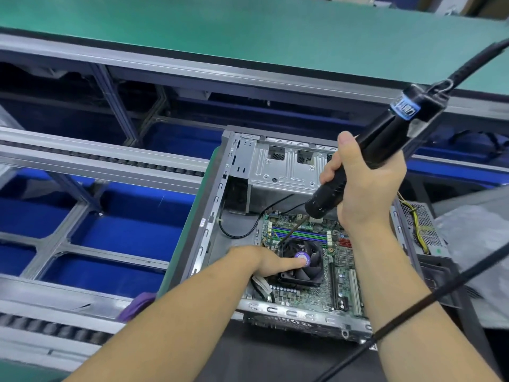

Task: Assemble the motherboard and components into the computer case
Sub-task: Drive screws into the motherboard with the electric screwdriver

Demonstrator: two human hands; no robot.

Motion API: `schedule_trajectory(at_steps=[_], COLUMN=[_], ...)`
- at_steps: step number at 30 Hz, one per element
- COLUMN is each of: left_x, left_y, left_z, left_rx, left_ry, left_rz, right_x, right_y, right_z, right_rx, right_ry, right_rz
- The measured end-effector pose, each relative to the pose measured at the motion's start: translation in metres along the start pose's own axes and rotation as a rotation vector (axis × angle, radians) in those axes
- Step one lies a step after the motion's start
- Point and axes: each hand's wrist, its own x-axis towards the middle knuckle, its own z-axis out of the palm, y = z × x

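Green-topped bench (248,31) beyond grey roller rails (104,161), blue bins (132,224) beneath, purple cloth (137,306) at near rail.

Beyond the hands, a long green-topped bench (248,31) with grey metal edging, running across the far side. To the left of the hands, aluminium conveyor rails (96,161) with dark rollers, over blue trays (132,224). Under the forearms, a dark mat (270,354). Even, bright lighting.

A single head-worn wide-angle view looks steeply down and forward, close over an open computer case (289,230), both forearms reaching in from below.
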Motion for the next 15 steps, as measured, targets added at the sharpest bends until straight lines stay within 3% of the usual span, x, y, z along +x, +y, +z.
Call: schedule_trajectory(at_steps=[5, 15], left_x=[0.001, 0.006], left_y=[0.001, 0.001], left_z=[0.000, 0.004], left_rx=[-0.002, -0.045], left_ry=[-0.013, -0.057], left_rz=[-0.010, 0.016], right_x=[0.000, -0.015], right_y=[-0.001, -0.002], right_z=[0.002, 0.029], right_rx=[-0.014, -0.124], right_ry=[-0.026, -0.399], right_rz=[-0.015, -0.060])
